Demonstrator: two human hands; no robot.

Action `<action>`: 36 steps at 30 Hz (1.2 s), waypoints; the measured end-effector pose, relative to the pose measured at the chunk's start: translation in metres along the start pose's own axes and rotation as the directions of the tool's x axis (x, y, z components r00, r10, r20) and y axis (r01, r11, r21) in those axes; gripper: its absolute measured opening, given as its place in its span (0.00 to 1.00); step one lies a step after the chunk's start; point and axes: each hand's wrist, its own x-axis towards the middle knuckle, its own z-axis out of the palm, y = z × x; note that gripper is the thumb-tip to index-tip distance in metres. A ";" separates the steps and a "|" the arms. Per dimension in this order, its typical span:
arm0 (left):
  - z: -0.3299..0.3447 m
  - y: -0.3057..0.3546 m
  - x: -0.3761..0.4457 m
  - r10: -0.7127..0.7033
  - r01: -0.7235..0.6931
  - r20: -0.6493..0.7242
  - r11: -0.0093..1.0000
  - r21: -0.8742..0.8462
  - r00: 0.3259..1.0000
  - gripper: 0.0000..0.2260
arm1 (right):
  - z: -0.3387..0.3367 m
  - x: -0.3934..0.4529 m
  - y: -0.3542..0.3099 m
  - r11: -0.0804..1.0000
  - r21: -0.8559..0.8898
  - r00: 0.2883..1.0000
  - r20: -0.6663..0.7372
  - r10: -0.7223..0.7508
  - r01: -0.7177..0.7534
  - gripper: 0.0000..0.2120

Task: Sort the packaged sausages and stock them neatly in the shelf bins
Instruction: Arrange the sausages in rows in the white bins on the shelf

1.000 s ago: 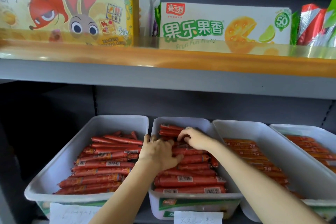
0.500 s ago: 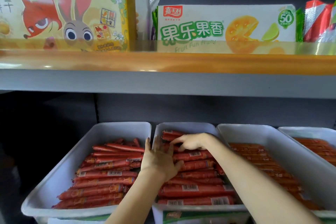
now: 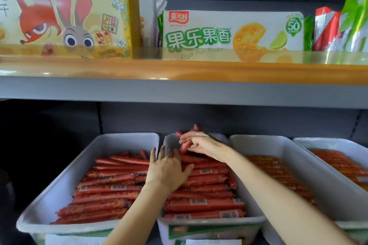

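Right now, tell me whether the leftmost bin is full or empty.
Partly full: red sausages cover the leftmost bin floor, walls rising above them.

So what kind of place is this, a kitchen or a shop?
Most likely a shop: stocked shelves, snack boxes lined up above, and white bins of packaged sausages with paper labels in front.

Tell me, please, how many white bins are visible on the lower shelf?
4, in one row. The far-left bin, the second bin where both hands work, the third bin, and the far-right bin, cut by the frame edge. More may lie outside the view.
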 end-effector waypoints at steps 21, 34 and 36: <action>-0.006 -0.001 -0.004 0.077 -0.079 -0.061 0.996 -0.031 0.995 0.23 | -0.048 -0.075 -0.018 0.851 -0.497 0.983 -0.027 0.182 -0.171 0.17; -0.006 0.001 -0.004 0.030 -0.030 -0.024 1.000 0.007 0.999 0.13 | -0.005 -0.026 0.011 0.467 -0.873 0.990 -0.135 0.049 -0.142 0.27; -0.005 0.001 -0.004 0.024 -0.024 -0.018 0.999 0.038 1.000 0.14 | -0.001 -0.009 0.010 0.560 -0.803 0.978 -0.190 0.085 -0.205 0.30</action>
